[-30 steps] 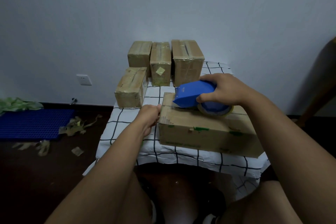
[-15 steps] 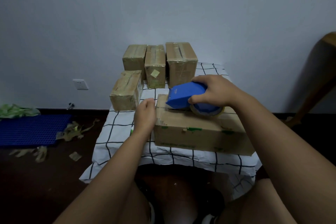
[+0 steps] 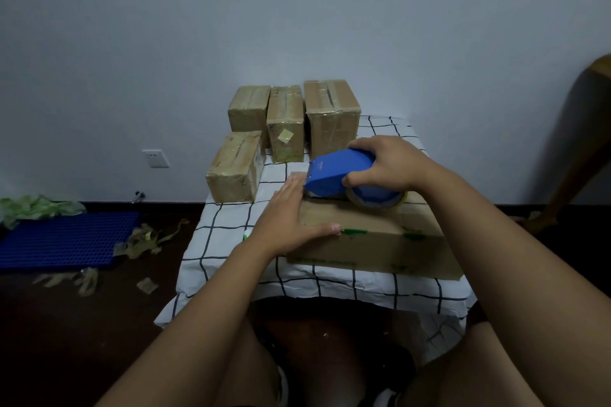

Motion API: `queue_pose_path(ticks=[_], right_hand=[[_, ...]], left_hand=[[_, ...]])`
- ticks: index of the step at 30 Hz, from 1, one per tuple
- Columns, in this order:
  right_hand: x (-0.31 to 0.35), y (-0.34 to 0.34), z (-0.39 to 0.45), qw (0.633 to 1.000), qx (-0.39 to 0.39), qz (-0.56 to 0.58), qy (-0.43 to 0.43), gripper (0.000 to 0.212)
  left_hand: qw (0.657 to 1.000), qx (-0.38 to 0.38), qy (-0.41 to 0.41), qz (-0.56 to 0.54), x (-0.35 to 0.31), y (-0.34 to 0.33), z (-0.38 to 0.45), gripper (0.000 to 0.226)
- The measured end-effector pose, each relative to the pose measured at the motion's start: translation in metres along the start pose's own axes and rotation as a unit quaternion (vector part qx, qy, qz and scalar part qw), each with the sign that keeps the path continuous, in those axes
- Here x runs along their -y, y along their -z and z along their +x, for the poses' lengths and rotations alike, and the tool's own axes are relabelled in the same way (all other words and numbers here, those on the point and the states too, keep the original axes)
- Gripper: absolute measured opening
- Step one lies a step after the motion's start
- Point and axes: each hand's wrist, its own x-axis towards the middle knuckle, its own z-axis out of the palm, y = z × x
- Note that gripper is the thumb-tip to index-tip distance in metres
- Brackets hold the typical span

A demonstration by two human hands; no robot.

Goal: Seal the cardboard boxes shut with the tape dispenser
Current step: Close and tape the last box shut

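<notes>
Taping the near box (image 3: 370,235) on the table (image 3: 231,221): the right hand (image 3: 385,163) grips the tape dispenser (image 3: 340,173) on its top, the left hand (image 3: 291,211) presses flat — next, probably cutting the strip.

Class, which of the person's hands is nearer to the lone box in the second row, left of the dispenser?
Left. The left hand lies flat on the near box's left end, just right of that box; the right hand grips the dispenser, farther right.

Right hand (image 3: 383,163) gripping blue tape dispenser (image 3: 337,175) on near box (image 3: 373,235), left hand (image 3: 291,215) flat on it
</notes>
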Motion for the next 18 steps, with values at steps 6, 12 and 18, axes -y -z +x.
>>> queue_pose_path(ticks=[6,12,18], right_hand=[[-0.002,0.002,0.003,1.0,0.018,0.001,0.008,0.081],[-0.017,0.007,-0.003,0.998,0.03,0.047,0.032,0.076],[-0.019,0.01,0.0,0.998,0.041,0.036,0.034,0.075]], left_hand=[[0.999,-0.028,0.005,0.026,0.002,-0.003,0.002,0.113],[0.998,-0.046,-0.012,0.051,-0.005,0.0,0.0,0.098],[0.996,-0.045,-0.021,0.078,-0.006,0.001,0.0,0.092]])
